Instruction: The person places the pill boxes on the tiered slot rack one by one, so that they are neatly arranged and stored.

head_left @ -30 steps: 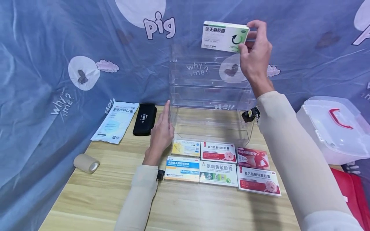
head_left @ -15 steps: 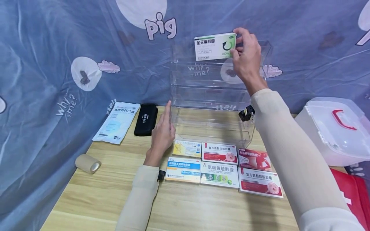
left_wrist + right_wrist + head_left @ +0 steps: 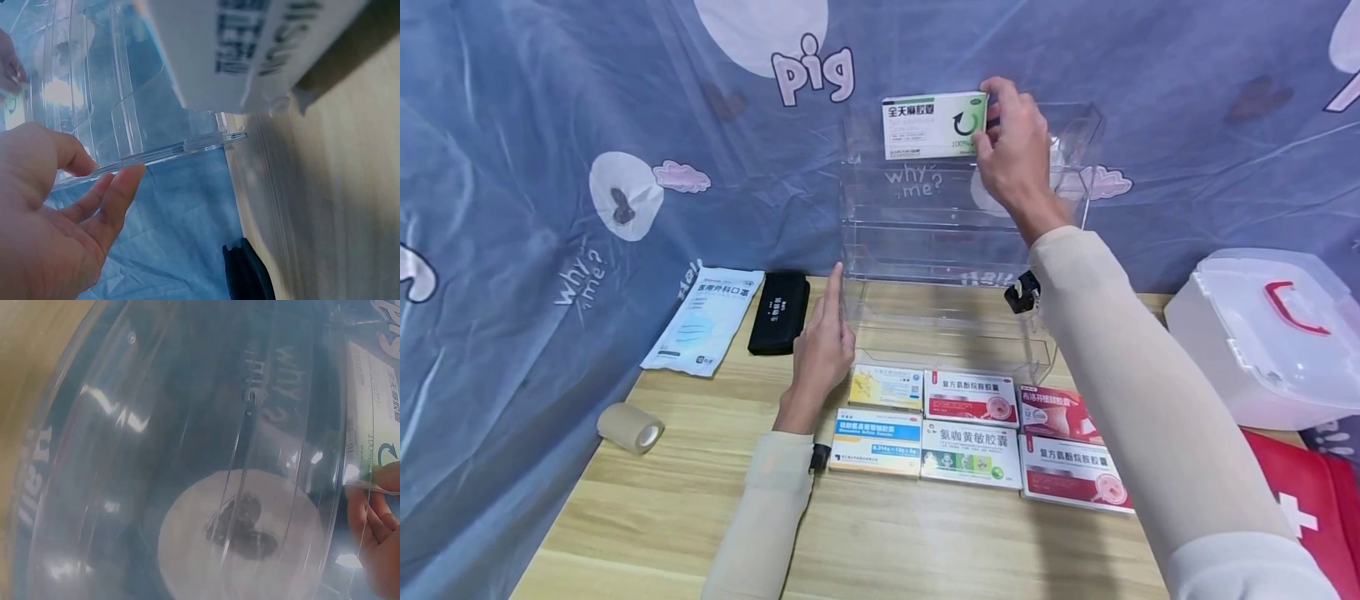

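My right hand (image 3: pixel 1015 150) grips the right end of a white and green capsule box (image 3: pixel 925 125) between thumb and fingers. The box stands upright at the top tier of a clear acrylic display rack (image 3: pixel 951 271). The right wrist view shows the box (image 3: pixel 369 412) through the clear plastic. Low at the rack's left side is my left hand (image 3: pixel 822 346), fingers pointing up along its edge. In the left wrist view, the left hand (image 3: pixel 69 212) has its thumb and fingertips on either side of the clear side panel (image 3: pixel 162 153).
Several medicine boxes (image 3: pixel 970 450) lie in two rows before the rack. Left of it are a black case (image 3: pixel 778 312), a mask packet (image 3: pixel 703 321) and a tan bandage roll (image 3: pixel 630 427). A white lidded box (image 3: pixel 1262 333) and a red pouch (image 3: pixel 1322 492) stand at right.
My right hand has moved the capsule box left and somewhat down, to the rack's top tier, and the box has levelled out. The left hand stays at the rack's side.
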Demonstrator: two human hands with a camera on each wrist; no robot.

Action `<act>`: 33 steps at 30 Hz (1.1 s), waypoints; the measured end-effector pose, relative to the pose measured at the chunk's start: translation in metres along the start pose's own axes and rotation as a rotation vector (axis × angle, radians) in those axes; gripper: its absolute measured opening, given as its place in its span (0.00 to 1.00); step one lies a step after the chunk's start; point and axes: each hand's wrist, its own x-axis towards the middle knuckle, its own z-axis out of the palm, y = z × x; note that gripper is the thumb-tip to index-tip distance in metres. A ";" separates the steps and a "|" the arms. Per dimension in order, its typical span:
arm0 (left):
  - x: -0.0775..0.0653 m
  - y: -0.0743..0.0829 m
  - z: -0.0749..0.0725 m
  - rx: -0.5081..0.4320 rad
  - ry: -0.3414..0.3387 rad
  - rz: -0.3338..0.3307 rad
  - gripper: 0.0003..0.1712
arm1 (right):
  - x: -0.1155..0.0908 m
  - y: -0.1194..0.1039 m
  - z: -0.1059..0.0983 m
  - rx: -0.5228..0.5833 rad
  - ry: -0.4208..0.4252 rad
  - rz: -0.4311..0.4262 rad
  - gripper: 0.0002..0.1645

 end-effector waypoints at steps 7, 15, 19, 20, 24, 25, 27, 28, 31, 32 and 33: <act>-0.001 -0.002 -0.004 0.001 0.012 -0.010 0.54 | -0.004 -0.012 0.019 0.024 -0.013 -0.028 0.32; 0.001 0.002 0.001 -0.011 -0.003 -0.001 0.54 | -0.005 -0.016 0.026 -0.003 -0.048 -0.047 0.36; 0.001 0.002 0.001 -0.010 0.011 0.007 0.54 | -0.006 -0.014 0.025 -0.008 -0.077 -0.058 0.39; 0.001 0.002 0.000 -0.009 0.014 0.009 0.54 | -0.006 -0.013 0.025 -0.014 -0.090 -0.061 0.40; 0.001 0.002 0.000 0.000 0.025 0.018 0.54 | -0.007 -0.011 0.025 -0.067 -0.142 -0.076 0.46; 0.001 0.002 0.000 0.002 0.029 0.019 0.54 | -0.008 -0.010 0.025 -0.086 -0.150 -0.080 0.47; 0.001 0.002 0.001 0.003 0.030 0.019 0.54 | -0.010 -0.008 0.027 -0.125 -0.156 -0.093 0.50; 0.001 0.002 0.001 0.002 0.029 0.017 0.54 | -0.011 -0.008 0.029 -0.139 -0.151 -0.102 0.51; 0.001 0.000 0.001 0.001 0.020 0.010 0.54 | -0.013 -0.007 0.033 -0.172 -0.128 -0.124 0.52; 0.001 0.000 0.001 -0.001 0.016 0.008 0.54 | -0.014 -0.007 0.034 -0.180 -0.123 -0.125 0.53; 0.001 0.000 0.001 0.000 0.015 0.007 0.54 | -0.014 -0.008 0.035 -0.183 -0.119 -0.127 0.53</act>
